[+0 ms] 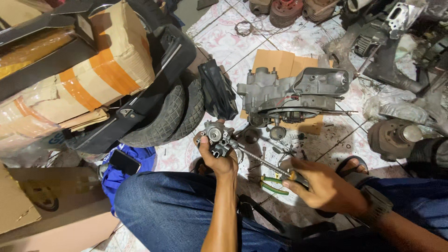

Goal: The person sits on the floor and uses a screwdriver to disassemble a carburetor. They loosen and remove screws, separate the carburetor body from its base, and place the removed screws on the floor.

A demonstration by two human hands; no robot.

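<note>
While the left hand [218,156] grips a carburetor [218,136], the right hand's [322,186] fingers [298,163] close on a screwdriver [266,164] near an engine [291,95].

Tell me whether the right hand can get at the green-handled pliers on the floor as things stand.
Probably yes. The green-handled pliers lie on the tiled floor just beside the right hand, with nothing over them. But that hand is already gripping a screwdriver, so it would likely have to put that down first.
</note>
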